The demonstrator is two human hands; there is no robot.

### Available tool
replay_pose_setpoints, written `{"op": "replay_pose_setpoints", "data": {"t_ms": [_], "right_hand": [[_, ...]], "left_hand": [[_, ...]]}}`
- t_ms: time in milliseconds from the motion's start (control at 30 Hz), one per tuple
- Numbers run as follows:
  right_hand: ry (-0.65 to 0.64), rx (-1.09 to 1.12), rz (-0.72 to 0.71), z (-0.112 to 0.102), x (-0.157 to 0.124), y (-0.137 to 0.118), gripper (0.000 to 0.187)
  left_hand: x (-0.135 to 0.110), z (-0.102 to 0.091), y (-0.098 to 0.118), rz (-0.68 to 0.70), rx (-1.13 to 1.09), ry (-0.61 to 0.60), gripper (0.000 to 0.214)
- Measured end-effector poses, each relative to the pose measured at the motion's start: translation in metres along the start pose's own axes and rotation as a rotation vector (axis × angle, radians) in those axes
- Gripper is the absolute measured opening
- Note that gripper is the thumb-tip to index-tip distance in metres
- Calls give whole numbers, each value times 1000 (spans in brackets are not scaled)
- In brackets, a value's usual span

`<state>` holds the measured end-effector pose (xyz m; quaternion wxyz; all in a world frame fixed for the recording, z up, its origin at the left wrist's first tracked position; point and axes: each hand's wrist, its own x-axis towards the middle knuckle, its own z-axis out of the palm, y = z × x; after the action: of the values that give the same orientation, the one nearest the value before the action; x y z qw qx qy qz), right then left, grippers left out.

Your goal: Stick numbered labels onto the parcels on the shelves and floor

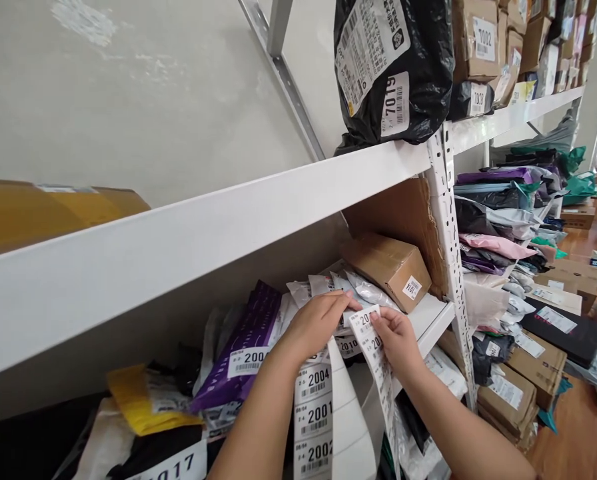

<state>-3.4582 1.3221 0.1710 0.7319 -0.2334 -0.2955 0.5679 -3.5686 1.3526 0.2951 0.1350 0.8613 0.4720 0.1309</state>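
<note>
My left hand reaches into the lower shelf and pinches the top of a long white strip of numbered barcode labels, its fingers also resting on the white parcel bags behind. My right hand grips the same strip from the right, thumb and fingers closed on a label that begins with 20. More labels numbered 2004, 2001 and 2002 hang on a second strip under my left wrist. A purple mailer labelled 200 lies to the left.
A white metal shelf board runs overhead, with a black bag marked 7019 on it. A brown box sits at the shelf's right end by the perforated upright. Boxes and mailers are piled on the floor at right.
</note>
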Motion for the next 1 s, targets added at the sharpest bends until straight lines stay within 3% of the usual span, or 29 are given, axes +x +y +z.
{"op": "replay_pose_setpoints", "data": {"t_ms": [133,233,467,600,867,1000], "right_hand": [[141,-177,-113,9,10,9,54],[204,-253,-107,9,13,9,57],[5,-152,143,-2,13,0,60],[75,-99,159,-7,7,1,64],[-124,52,205,-20,-6,3,49],[-73,20,187,-18,-3,4,52]], "left_hand": [[5,3,-10,-2,43,-48,32],[3,5,-6,-42,133,-37,26],[0,12,21,-227,476,-4,19],[3,18,25,-264,549,-1,23],[4,15,23,-223,527,-43,38],[10,18,26,-198,561,-45,43]]}}
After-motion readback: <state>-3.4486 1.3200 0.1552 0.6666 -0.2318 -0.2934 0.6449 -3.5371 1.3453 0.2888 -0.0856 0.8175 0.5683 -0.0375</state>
